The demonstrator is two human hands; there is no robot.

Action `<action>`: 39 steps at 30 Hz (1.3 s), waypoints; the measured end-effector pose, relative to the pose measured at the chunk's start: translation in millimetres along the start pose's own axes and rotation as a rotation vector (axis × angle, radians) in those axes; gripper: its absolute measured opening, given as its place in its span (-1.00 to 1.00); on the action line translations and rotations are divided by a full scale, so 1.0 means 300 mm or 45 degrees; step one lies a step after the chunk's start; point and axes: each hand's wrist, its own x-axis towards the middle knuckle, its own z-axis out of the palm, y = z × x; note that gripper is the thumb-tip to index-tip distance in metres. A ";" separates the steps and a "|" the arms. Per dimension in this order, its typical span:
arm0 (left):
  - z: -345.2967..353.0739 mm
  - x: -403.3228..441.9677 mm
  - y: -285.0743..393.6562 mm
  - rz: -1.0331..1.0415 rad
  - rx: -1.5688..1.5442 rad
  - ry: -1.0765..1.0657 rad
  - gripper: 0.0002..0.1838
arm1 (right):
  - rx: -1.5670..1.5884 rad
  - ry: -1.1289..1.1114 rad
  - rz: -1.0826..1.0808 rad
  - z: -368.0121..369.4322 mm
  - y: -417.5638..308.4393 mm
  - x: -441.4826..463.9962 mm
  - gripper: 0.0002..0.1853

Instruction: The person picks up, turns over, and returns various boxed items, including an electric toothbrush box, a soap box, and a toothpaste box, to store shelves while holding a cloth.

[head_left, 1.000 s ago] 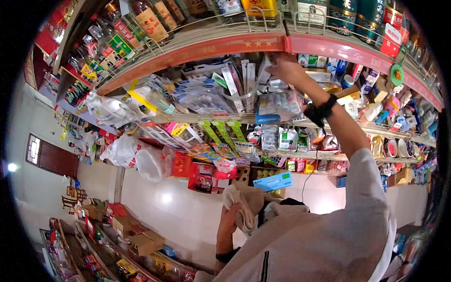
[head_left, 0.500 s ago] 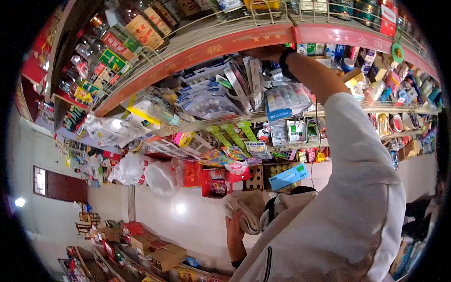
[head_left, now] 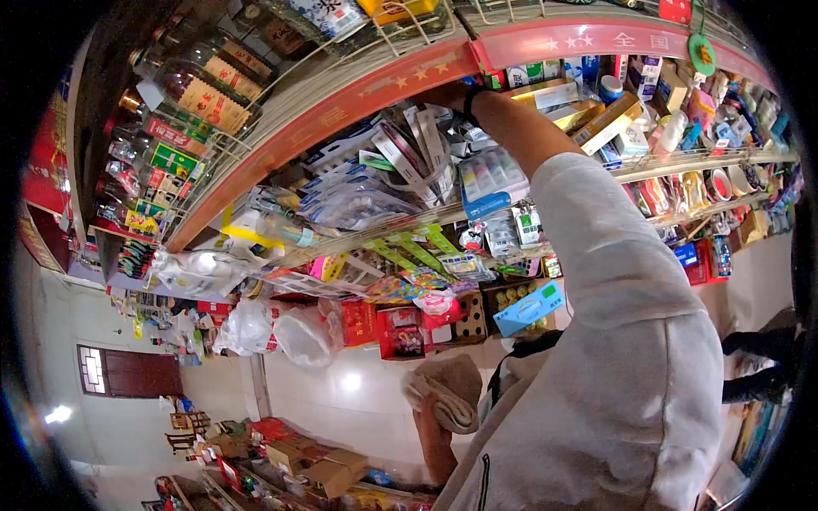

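Observation:
My left hand (head_left: 433, 417), low in the middle, is closed on a folded beige cloth (head_left: 453, 387) with a towel-like texture. My right arm, in a light grey sleeve (head_left: 630, 298), stretches up to the shelf. Under the red shelf rail (head_left: 409, 81), my right hand (head_left: 449, 94) is in shadow and its fingers are hidden, so what it touches cannot be made out. Nearest to it are upright narrow white boxes (head_left: 400, 153) in a container and a clear pack with a blue label (head_left: 492, 180). Blister packs (head_left: 358, 200) lie to their left.
Glass bottles (head_left: 204, 98) stand behind a wire guard on the upper shelf. Small boxes (head_left: 609, 119) crowd the shelf at right. Below are a blue box (head_left: 528, 308), a red box (head_left: 400, 332) and white plastic bags (head_left: 307, 336). Cardboard boxes (head_left: 336, 470) sit at lower left.
The view has shifted, and the shelf's right side shows more. My right arm still reaches under the rail, slightly further left in view. My left hand keeps hold of the cloth.

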 end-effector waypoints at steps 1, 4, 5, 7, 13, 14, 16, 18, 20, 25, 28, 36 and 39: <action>0.010 -0.013 -0.003 -0.003 0.036 -0.006 -0.44 | -0.005 -0.001 -0.001 0.003 -0.001 0.000 -0.62; 0.029 -0.044 -0.011 -0.042 0.066 0.014 -0.44 | -0.012 -0.009 -0.010 0.018 -0.011 -0.002 -0.64; 0.034 -0.052 -0.015 -0.080 0.060 0.033 -0.44 | -0.011 -0.014 -0.012 0.018 -0.012 -0.001 -0.64; 0.054 -0.060 -0.023 -0.061 0.046 0.011 -0.44 | -0.017 -0.019 -0.021 0.018 -0.013 -0.004 -0.65; 0.095 -0.060 -0.032 -0.057 0.036 0.019 -0.47 | -0.082 -0.043 -0.014 0.024 -0.026 -0.018 -0.68; 0.092 -0.058 -0.035 -0.074 0.048 0.061 -0.47 | -0.104 -0.052 -0.012 0.026 -0.028 -0.020 -0.68; 0.097 -0.059 -0.036 -0.059 0.078 0.072 -0.48 | -0.157 -0.077 -0.003 0.027 -0.036 -0.032 -0.69; 0.111 -0.055 -0.030 -0.052 0.111 0.071 -0.48 | -0.245 -0.115 -0.004 0.013 -0.047 -0.047 -0.70; 0.125 -0.049 -0.016 -0.086 0.097 0.040 -0.46 | -0.383 -0.174 -0.011 -0.013 -0.059 -0.072 -0.71; 0.138 -0.006 -0.030 -0.093 0.135 0.060 -0.46 | -0.832 -0.304 -0.125 -0.105 -0.156 -0.188 -0.73; 0.106 0.052 -0.054 -0.161 0.127 -0.082 -0.45 | -0.759 -0.163 -0.025 -0.212 -0.167 -0.390 -0.84; 0.206 0.133 -0.055 -0.255 0.218 -0.152 -0.44 | -0.992 -0.447 0.094 -0.580 0.049 -0.803 -0.53; 0.217 0.180 -0.055 -0.275 0.158 -0.312 -0.42 | -1.201 -0.541 -0.003 -0.634 0.091 -0.879 -0.51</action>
